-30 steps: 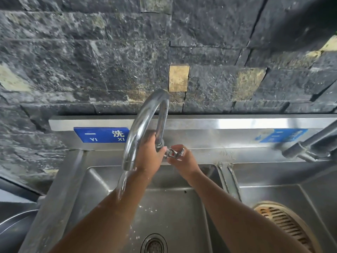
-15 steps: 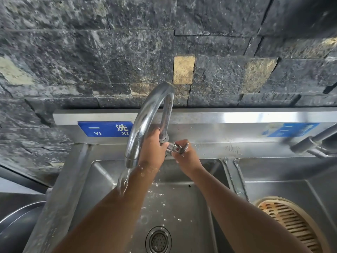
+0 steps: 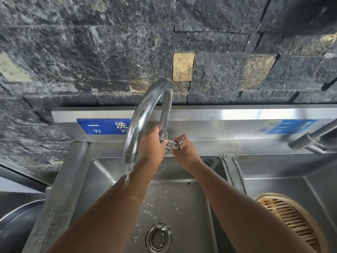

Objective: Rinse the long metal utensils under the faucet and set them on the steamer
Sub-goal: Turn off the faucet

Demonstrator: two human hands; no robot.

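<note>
Fingers (image 3: 179, 141) of both hands clenched round faucet (image 3: 145, 114) base and handle (image 3: 175, 145), fingertips hidden.

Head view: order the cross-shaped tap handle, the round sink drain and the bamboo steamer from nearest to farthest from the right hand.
1. Cross-shaped metal tap handle: gripped by the right hand.
2. Round perforated sink drain: below, in the left basin.
3. Round bamboo steamer: in the right basin, far right.
</note>
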